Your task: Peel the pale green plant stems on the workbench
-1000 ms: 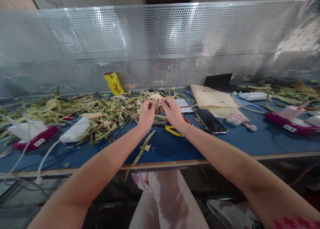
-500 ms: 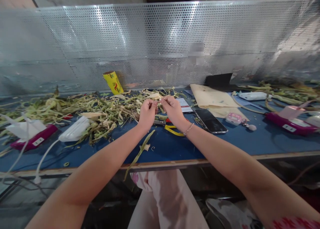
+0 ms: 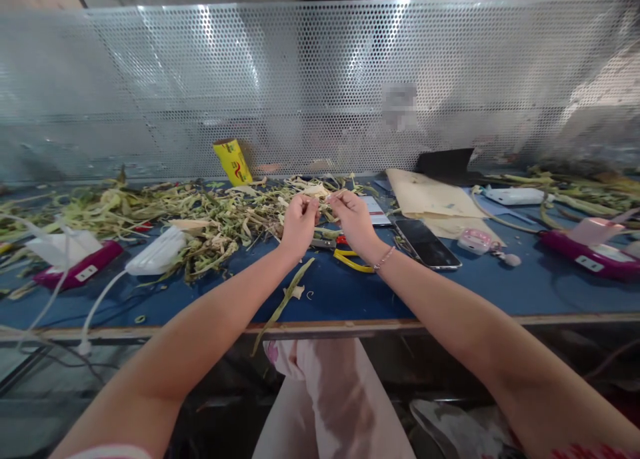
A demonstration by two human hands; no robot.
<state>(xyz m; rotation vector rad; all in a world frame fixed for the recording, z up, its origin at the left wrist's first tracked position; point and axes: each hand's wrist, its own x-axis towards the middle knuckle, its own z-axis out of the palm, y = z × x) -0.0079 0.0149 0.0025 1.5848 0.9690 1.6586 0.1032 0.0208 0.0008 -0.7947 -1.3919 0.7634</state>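
My left hand and my right hand are close together over the far middle of the blue table, both with fingers pinched. Between the fingertips is something small and pale, too small to name. Just beyond and to the left spreads a heap of dry, greenish plant strips. Under my right wrist lie scissors with yellow handles, their blades partly hidden by my hands. One long green strip lies nearer me, hanging over the table's front edge, with a pale scrap beside it.
Right of my hands are a black phone, brown paper and a pink earphone case. Purple power strips and a white charger with cables lie at the sides. Behind stands a perforated metal panel with a yellow packet.
The view has shifted slightly, so everything sits a little farther right. My hands have drawn slightly apart, still pinching. The scissors and the strips on the table have stayed put.
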